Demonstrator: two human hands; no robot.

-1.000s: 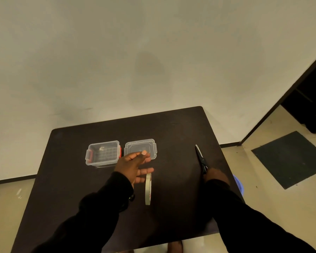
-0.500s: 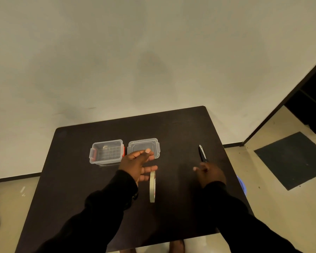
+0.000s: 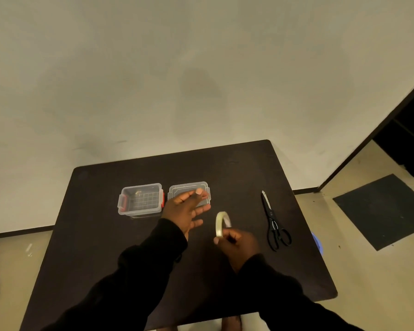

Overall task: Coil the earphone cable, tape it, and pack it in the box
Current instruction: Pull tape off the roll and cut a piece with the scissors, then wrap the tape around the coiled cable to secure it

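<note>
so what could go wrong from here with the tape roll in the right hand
The right hand pinches the pale translucent tape roll only at its lower edge, so it could slip onto the dark table. The open left hand hovers close to the clear plastic lid and might knock it. No earphone cable is clearly visible, so taping may stall.

I have just one view, from a camera on the person's head, looking forward and steeply down over the dark worktop (image 3: 237,168) from close above, with wall beyond and floor at both sides
</note>
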